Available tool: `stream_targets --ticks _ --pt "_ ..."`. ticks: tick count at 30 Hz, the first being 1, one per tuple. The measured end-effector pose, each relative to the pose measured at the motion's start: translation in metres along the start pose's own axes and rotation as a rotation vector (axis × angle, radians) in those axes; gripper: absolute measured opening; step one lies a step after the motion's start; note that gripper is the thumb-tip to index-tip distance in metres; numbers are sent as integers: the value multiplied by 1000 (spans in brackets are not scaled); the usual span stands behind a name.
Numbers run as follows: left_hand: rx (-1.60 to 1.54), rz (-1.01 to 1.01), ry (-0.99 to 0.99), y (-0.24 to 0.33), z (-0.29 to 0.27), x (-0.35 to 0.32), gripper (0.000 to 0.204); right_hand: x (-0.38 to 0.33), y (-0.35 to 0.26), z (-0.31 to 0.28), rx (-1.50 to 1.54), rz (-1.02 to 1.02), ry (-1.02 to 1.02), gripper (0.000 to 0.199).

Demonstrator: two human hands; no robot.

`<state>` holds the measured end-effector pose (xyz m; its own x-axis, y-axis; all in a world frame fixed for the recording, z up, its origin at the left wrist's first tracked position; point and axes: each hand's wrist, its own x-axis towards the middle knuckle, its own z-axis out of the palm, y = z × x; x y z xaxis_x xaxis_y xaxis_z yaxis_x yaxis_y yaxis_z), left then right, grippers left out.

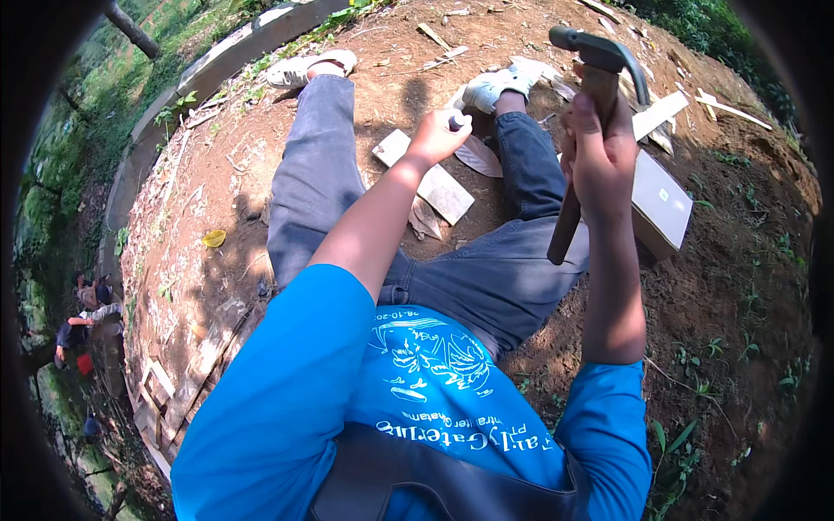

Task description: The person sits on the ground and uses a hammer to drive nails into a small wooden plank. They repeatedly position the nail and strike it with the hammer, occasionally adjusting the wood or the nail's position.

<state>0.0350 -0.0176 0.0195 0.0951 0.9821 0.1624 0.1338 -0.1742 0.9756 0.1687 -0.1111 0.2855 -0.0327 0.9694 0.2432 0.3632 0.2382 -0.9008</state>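
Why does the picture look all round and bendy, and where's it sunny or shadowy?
Head view: fisheye bending, so the low wall curves and the corners go black; head view again: sun and shade dapple the soil, and light spots fall on the right hand with the hammer.

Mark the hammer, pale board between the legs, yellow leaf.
Hammer [603, 52]: head camera view, on its metal head.
Pale board [446, 194]: head camera view, on its near end.
Yellow leaf [214, 238]: head camera view, on its middle.
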Motion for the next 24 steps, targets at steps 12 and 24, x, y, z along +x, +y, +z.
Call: stream_targets --ticks 12,24 --pt "-269 -40 -141 -12 -21 30 33 -9 114 45 -95 261 -109 30" --pt "-222 -211 24 0 -25 26 33 17 73 36 46 149 -146 28"
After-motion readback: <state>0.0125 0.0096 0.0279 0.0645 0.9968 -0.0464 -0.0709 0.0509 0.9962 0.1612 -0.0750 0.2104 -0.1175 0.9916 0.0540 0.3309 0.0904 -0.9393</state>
